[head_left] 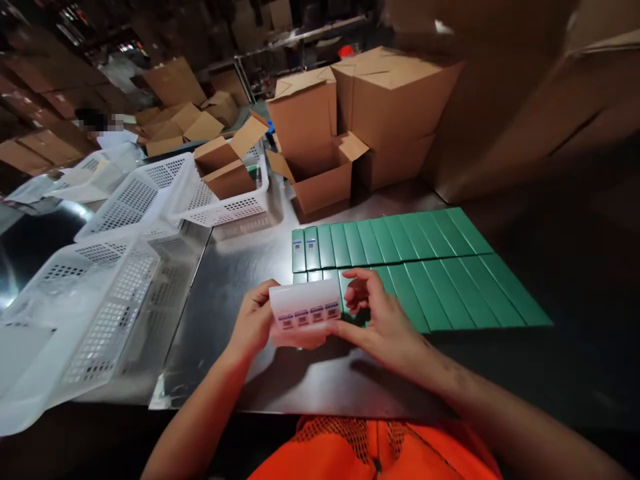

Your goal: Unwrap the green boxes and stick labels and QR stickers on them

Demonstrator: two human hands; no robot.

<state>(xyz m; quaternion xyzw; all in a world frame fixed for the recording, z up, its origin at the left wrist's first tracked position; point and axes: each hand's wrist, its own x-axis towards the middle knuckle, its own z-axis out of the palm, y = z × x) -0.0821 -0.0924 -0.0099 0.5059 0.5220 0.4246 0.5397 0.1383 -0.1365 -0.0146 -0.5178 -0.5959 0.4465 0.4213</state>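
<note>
My left hand [253,317] is closed on the left edge of a white sheet of stickers [305,297], holding it above the metal table. A row of small printed labels with square codes runs along the sheet's lower part. My right hand [375,313] is at the sheet's right end; its thumb touches the lower right corner, while the fingers are curled apart above it. Just beyond lie two rows of slim green boxes [415,240]. Two boxes at the left of the far row carry small labels [311,241]. The sheet and my hands cover part of the near row.
White perforated baskets [107,320] stand on the left, one holding an open carton [225,167]. Another open carton [323,187] sits behind the green boxes, with taller cardboard boxes [390,113] behind it. The metal table's [210,333] front edge is close to my body.
</note>
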